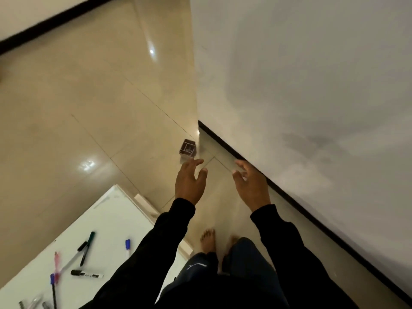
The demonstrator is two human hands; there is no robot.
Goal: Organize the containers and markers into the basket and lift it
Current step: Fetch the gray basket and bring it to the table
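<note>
Left hand (189,181) reaching forward, fingers spread, holding nothing. Right hand (250,184) doing same, beside wall (312,85). Both heading toward small container (187,148) sitting on floor (78,108) by wall corner (likely fetch step). Markers (85,248) lying on white board (107,219), lower left. Basket not showing. Next: stooping, closing on container.

Glossy, smooth beige floor tiles (78,103), mirroring lamp glare. Matt, faintly smudged white plastered wall (312,74) above a dark skirting strip (289,197). Smooth white tabletop (107,219). Clear shiny plastic compartment box (187,148). Plastic-barrelled markers (87,248). Matt black cloth sleeves (156,253).
</note>
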